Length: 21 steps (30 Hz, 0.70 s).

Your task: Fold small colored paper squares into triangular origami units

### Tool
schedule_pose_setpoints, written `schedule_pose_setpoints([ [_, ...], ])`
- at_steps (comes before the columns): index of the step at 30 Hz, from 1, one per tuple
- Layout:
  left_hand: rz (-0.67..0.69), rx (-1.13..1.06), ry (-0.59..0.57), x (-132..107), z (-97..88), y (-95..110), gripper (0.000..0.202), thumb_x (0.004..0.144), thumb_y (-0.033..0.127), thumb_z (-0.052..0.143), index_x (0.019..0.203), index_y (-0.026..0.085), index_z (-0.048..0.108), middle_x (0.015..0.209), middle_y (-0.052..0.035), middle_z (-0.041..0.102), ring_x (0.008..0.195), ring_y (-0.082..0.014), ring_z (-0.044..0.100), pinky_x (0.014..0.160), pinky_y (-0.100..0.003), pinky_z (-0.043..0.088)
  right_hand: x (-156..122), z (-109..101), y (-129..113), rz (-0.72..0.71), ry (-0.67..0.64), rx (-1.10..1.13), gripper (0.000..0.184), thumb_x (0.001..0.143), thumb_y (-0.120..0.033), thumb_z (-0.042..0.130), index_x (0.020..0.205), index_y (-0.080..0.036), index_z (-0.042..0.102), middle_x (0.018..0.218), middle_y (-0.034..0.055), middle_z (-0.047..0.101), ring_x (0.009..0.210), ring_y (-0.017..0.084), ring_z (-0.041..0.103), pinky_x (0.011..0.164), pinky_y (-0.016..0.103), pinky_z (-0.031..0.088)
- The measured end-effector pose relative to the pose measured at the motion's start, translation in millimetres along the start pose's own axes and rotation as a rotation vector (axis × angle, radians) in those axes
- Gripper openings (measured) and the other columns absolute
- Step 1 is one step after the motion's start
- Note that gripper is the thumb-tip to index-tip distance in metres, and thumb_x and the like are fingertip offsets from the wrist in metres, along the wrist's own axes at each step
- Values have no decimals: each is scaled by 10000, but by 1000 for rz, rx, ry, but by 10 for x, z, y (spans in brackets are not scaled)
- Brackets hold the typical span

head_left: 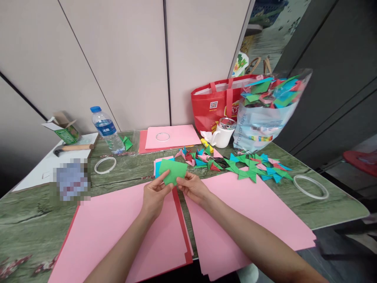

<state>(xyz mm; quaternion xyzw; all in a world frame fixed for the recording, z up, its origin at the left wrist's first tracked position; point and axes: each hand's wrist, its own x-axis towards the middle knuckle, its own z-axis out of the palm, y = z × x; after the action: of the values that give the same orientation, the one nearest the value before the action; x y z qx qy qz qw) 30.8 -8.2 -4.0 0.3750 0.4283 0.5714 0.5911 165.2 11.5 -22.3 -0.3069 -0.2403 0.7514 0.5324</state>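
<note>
The small piece of green paper is plain and bright, with a smooth face and rather straight edges. It stands tilted, its upper edge sloping a little down toward the right. The left hand pinches it at the lower left, and the right hand at the lower edge. Whether it is folded cannot be told.

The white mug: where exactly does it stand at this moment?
In the head view, the white mug stands right of centre on the table, in front of the red bag and just left of the plastic bag.
</note>
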Motion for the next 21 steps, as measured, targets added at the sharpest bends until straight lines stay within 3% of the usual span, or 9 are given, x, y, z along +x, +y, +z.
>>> schedule_pose_setpoints([
  [6,-5,-56,-18,23,-21,65,507,494,129,779,986,181,669,529,46,563,553,-78,522,614,-221,454,-29,-1,-54,47,-49,30,221,490,-158,795,633,-148,627,625,-39,648,568,68,615,609,181,521],
  [16,-21,-64,-38,60,-58,112,527,497,128,772,1010,157,651,695,-9,661,650,-109,586,651,-239,483,-19,-39,-67,56,-115,0,228,540,-186,775,714,-152,632,683,-18,660,637,94,643,687,215,527],
  [21,32,58,-12,59,-64,92,555,509,151,771,1047,152,633,702,-26,690,648,-132,610,656,-247,492,-27,-16,-89,-118,-111,-224,313,567,-252,744,834,-158,612,744,8,664,669,140,639,696,307,527],
])
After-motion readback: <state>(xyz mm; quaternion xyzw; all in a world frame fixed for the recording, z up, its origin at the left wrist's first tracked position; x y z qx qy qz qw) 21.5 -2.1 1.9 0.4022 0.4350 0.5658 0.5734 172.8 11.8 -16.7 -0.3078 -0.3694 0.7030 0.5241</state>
